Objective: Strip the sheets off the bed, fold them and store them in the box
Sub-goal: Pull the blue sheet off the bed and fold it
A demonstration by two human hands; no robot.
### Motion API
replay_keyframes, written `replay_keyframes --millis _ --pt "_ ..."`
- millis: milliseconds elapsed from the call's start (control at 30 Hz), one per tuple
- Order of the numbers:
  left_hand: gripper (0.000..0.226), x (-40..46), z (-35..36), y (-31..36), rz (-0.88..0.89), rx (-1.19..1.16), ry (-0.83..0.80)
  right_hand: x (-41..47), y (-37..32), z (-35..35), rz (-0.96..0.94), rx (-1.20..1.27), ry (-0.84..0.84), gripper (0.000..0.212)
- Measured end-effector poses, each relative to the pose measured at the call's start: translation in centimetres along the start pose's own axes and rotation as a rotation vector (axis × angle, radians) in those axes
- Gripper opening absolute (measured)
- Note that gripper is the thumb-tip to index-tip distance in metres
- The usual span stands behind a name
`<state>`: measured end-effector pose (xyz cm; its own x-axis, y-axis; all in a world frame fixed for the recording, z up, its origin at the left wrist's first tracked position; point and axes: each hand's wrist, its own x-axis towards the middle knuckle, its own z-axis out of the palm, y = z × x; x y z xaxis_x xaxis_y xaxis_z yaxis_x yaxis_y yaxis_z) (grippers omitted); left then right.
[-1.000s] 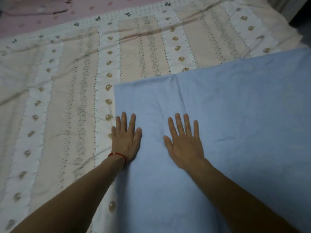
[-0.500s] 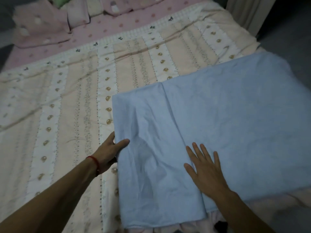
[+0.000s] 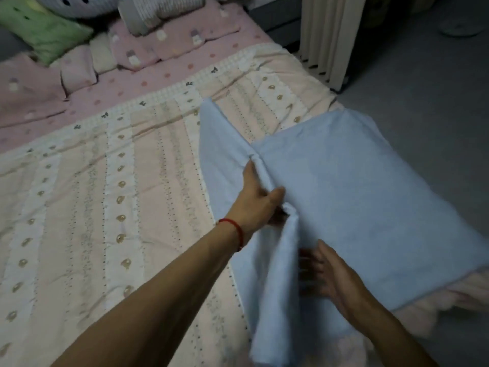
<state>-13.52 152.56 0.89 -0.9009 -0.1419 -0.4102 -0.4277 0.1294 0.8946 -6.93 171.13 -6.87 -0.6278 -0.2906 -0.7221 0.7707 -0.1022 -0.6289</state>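
A pale blue sheet (image 3: 357, 197) lies on the bed's near right corner, its long side running away toward the radiator (image 3: 328, 35). The left hand (image 3: 258, 200) grips its raised left flap, nearer the fold. The right hand (image 3: 328, 274), fingers loose, slips under the near edge.

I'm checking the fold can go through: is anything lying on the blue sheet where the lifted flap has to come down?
Nothing visible does. The left hand grips the raised flap of the blue sheet; the flat part to its right is bare. The right hand sits at the near edge, under the flap.
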Motion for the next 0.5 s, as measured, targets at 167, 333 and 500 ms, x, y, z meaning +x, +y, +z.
replay_keyframes --millis 167,333,500 --pt "0.074 2.1 6.4 -6.3 -0.003 0.555 -0.066 1.6 -0.2 -9.6 -0.076 -0.085 0.186 0.081" --pt "0.066 0.6 4.8 -13.6 0.058 1.194 -0.186 1.9 1.7 -12.4 -0.068 -0.808 0.035 0.057" --pt "0.067 1.7 1.6 -14.1 0.030 1.261 -0.111 1.3 2.3 -13.2 -0.129 -0.822 0.071 0.061"
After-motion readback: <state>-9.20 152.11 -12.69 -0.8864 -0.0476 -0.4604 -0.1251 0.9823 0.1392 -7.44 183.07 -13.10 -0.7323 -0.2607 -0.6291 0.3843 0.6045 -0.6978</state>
